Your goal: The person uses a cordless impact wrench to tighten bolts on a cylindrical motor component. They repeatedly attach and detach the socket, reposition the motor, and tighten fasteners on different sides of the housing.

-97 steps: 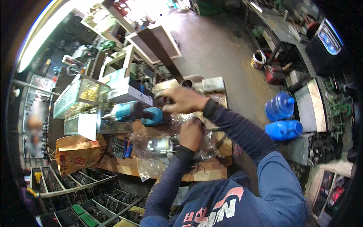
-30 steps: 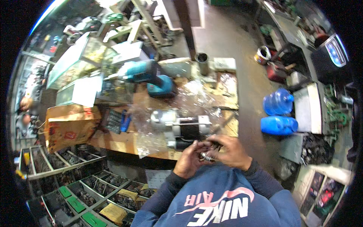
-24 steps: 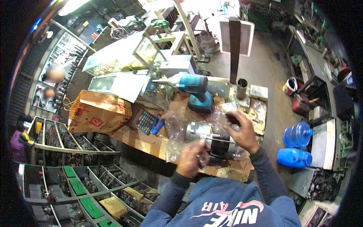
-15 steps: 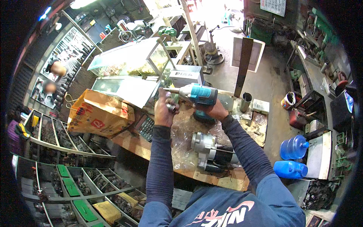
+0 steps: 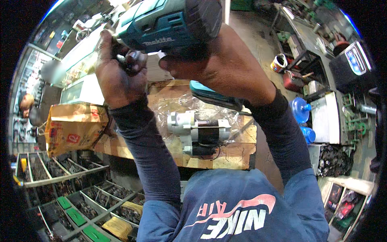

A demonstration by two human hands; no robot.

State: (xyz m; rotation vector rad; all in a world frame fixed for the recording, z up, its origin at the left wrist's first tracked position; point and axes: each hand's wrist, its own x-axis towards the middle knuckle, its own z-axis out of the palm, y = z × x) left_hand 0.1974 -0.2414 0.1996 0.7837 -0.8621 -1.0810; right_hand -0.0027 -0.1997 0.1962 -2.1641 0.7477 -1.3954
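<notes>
- Right hand (image 5: 229, 68) wraps the grip of the teal power tool (image 5: 161, 30); a steady wrist should help alignment
- Left hand (image 5: 119, 82) curls around small metal parts (image 5: 135, 60) near the tool's front end; fingers are best kept clear of whatever spins
- Silver-and-black motor (image 5: 207, 132) lies amid clear plastic (image 5: 181, 103) on the wooden bench (image 5: 238, 159), apart from both hands

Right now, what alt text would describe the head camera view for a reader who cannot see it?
A person's right hand grips a teal power tool near the camera, while the left hand, by its front end, holds small metallic parts. Below, a silver and black motor-like unit lies on clear plastic on a wooden workbench, with a brown paper bag at left.
</notes>
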